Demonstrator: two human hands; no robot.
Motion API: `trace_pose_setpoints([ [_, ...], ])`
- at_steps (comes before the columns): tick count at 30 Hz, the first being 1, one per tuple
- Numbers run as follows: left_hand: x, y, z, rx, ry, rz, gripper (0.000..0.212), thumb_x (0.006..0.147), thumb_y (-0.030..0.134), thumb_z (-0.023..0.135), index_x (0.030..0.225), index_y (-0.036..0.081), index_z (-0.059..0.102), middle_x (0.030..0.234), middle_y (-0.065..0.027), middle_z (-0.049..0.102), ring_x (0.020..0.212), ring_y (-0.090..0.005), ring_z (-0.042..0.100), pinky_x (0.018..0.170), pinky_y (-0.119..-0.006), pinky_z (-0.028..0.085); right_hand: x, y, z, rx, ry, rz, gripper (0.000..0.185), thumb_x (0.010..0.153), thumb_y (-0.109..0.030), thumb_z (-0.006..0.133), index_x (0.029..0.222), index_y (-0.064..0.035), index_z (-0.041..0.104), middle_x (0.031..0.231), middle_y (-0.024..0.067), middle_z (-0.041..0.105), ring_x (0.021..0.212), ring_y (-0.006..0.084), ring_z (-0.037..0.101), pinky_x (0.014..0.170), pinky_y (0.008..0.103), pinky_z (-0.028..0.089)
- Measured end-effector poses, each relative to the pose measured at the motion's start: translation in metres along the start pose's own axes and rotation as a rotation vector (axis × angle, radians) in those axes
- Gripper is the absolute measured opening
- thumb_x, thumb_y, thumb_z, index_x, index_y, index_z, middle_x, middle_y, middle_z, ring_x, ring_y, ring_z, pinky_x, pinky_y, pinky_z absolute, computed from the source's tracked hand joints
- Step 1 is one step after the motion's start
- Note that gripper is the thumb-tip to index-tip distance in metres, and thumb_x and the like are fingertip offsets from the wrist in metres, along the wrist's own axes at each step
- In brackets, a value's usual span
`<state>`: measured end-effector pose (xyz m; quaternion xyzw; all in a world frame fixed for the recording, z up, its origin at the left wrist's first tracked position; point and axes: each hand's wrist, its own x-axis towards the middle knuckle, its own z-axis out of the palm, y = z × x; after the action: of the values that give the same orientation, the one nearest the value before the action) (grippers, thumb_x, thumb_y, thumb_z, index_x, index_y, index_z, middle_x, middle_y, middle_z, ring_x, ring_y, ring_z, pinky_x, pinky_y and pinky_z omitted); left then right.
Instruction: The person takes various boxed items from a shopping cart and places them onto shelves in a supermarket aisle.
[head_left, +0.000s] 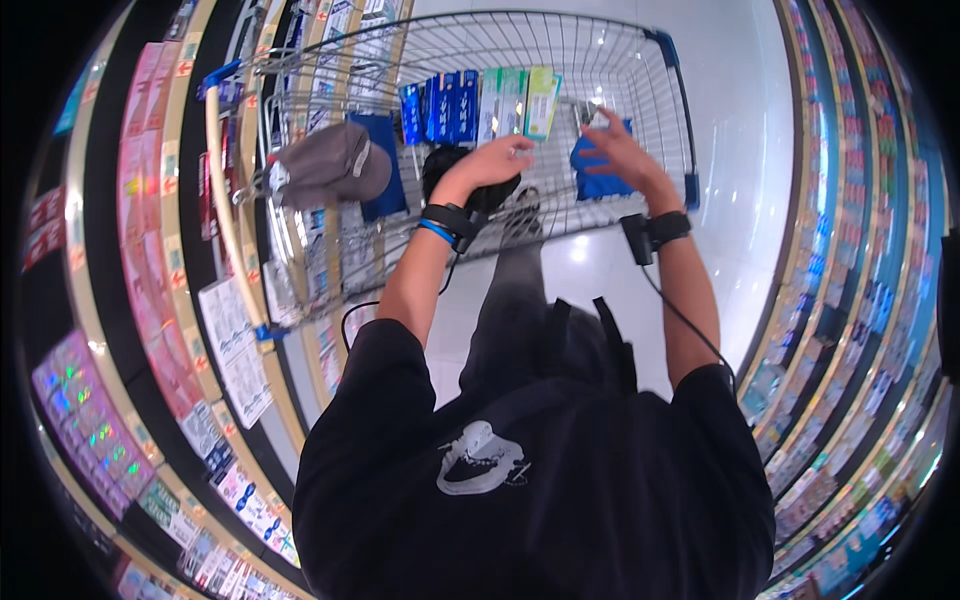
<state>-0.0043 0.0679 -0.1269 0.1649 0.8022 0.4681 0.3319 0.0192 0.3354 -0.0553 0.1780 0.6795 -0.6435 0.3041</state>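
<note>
Both my hands hang over a wire shopping cart (525, 13) and hold nothing. My left hand (491, 163) is loosely curled, thumb apart from the fingers, above a black soft item (441, 166) that it partly covers. Just beyond it is a row of cartons: blue boxes (452, 109), white-and-green boxes (502, 99) and a yellow-green box (541, 103). With fingers spread, my right hand (621, 155) is over a blue soft item (602, 186) near the cart's right end. I cannot tell whether either hand touches what lies beneath it.
A grey cap (330, 166) rests by a dark blue panel (384, 169) near the cart's cream handle (227, 202). Shelves of boxed goods (142, 150) line the left; more stocked shelves (847, 300) stand right, across pale floor (739, 150). Cables run from both wrist straps.
</note>
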Motion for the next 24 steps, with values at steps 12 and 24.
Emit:
trace_pose_setpoints([
  [12, 0.181, -0.088, 0.093, 0.463, 0.415, -0.277, 0.068, 0.081, 0.011, 0.077, 0.144, 0.014, 0.051, 0.158, -0.0123, 0.034, 0.144, -0.0375, 0.035, 0.110, -0.054, 0.037, 0.269, 0.191, 0.000, 0.603, 0.183, 0.299, 0.071, 0.105, -0.053, 0.048, 0.161, -0.0157, 0.025, 0.165, 0.0069, 0.030, 0.145, 0.0314, 0.035, 0.114, 0.0504, 0.035],
  [24, 0.172, -0.098, 0.095, 0.061, 0.607, -0.097, 0.076, 0.080, -0.013, 0.058, 0.152, 0.004, 0.039, 0.149, -0.0240, 0.046, 0.145, -0.0438, 0.037, 0.120, -0.050, 0.034, 0.297, 0.200, 0.007, 0.600, 0.190, 0.414, 0.063, 0.099, -0.034, 0.064, 0.152, -0.0168, 0.034, 0.123, 0.0067, 0.060, 0.095, 0.0205, 0.062, 0.088, 0.0397, 0.052],
])
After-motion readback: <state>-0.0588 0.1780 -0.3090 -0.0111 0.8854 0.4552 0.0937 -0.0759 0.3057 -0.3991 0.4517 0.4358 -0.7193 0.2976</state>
